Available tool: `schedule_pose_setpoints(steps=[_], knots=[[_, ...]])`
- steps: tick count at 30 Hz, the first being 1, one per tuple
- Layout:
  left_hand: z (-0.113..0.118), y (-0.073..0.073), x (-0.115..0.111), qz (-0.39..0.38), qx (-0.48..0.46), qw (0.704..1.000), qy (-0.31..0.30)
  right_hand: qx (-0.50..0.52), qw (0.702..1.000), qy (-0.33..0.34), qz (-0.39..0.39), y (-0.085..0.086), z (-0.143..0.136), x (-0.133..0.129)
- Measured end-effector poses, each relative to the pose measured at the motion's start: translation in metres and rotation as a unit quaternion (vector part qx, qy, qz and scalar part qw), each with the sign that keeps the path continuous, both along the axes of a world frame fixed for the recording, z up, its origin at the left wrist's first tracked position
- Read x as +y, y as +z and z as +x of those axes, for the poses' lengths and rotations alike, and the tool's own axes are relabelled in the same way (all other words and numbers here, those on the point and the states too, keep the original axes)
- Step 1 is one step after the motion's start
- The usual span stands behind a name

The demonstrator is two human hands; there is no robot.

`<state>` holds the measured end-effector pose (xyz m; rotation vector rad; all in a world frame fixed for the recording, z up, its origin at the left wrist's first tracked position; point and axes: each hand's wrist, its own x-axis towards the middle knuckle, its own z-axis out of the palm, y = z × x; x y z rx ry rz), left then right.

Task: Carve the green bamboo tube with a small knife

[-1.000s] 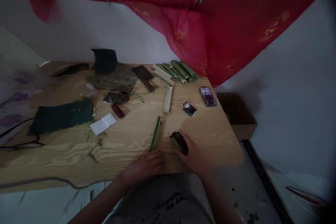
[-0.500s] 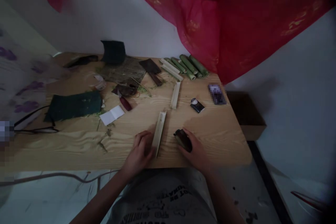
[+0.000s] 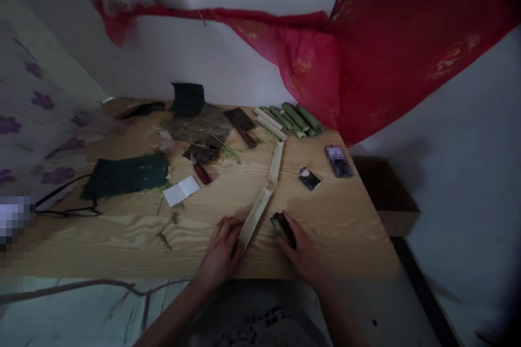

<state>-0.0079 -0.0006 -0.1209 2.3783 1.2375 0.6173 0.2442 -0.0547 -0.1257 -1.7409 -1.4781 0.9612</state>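
Low on the wooden table, my left hand [image 3: 223, 244] has its fingers curled at the near end of a pale split bamboo piece [image 3: 257, 214], hollow side up. The piece slants away to the right, its far end close to another split bamboo piece [image 3: 277, 162]. To its right, my right hand [image 3: 302, 246] is wrapped around a dark green-brown bamboo piece [image 3: 283, 227], rounded side up; my palm and fingers cover its right side. A dark small packet [image 3: 310, 178] lies beyond my right hand.
Green bamboo lengths [image 3: 299, 119] lie at the back. Left of them are a cleaver [image 3: 241, 122], a red-handled knife [image 3: 201, 173], a white folded paper [image 3: 181, 191] and a dark green cloth [image 3: 126, 176]. A phone [image 3: 338, 161] rests near the right edge, beside a box [image 3: 391, 190] below.
The view has tilted up slightly. The left bamboo piece has turned, its far end swinging right, close to the other split piece. My right hand keeps its hold on the dark bamboo.
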Motion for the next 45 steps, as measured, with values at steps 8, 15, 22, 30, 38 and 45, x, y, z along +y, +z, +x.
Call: schedule_pose_setpoints(steps=[8,15,22,30,38,45], knots=[[0.003,-0.001,-0.002,-0.015,-0.042,0.998,0.047,-0.022,0.997,-0.037,0.058,-0.023,-0.005,0.008],[0.004,-0.008,-0.004,0.015,-0.088,0.994,0.063,-0.047,0.993,-0.012,0.110,-0.033,-0.002,0.007],[0.004,-0.010,-0.010,0.013,-0.050,0.997,0.049,-0.066,0.993,-0.013,0.098,-0.037,0.000,0.011],[0.005,-0.015,-0.007,0.001,-0.040,0.996,0.074,-0.088,0.989,-0.017,0.116,-0.039,0.000,0.010],[0.004,-0.013,-0.008,0.016,-0.082,0.994,0.074,-0.110,0.985,-0.021,0.128,-0.036,-0.002,0.007],[-0.001,-0.010,-0.005,-0.026,-0.149,0.986,0.074,-0.083,0.991,-0.027,0.103,-0.028,-0.008,0.007]])
